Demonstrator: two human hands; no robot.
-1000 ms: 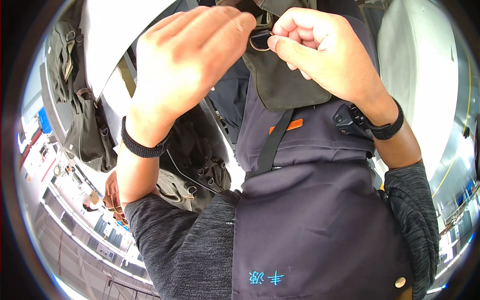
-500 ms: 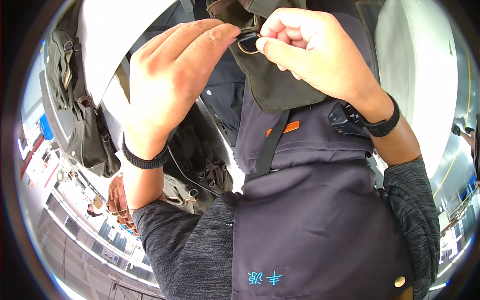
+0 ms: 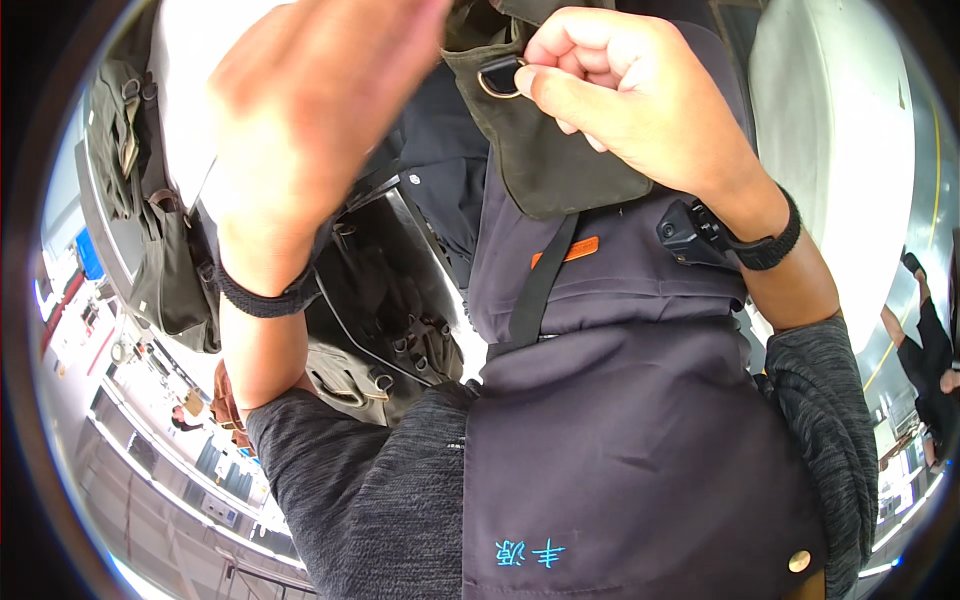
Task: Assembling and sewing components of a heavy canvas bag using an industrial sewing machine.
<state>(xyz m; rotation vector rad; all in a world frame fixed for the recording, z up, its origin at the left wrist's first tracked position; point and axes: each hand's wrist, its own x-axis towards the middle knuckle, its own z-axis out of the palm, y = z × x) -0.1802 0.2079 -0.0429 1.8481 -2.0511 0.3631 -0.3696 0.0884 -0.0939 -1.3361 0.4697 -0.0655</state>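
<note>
An olive-green fabric bag [image 3: 575,165] hangs over the upper part of my dark apron [image 3: 640,430]. Near the bag's upper edge, a black tab carries a metal D-ring [image 3: 498,84]. My right hand [image 3: 640,100] is closed, thumb and forefinger pinching the right side of that ring and tab. Left of the bag and apart from it is my left hand [image 3: 310,120], smeared by motion. Its fingertips run past the top of the picture, so whether it holds anything does not show.
More olive bags with metal rings hang at the left [image 3: 175,270] and lie low beside my left arm [image 3: 350,375]. White curved surfaces flank me, one at the right [image 3: 840,180]. Another person [image 3: 925,360] is at the far right edge.
My left hand has moved away from the D-ring, up and to the left. The right hand keeps its pinch there, almost in place. Another person has come further into view at the far right.
</note>
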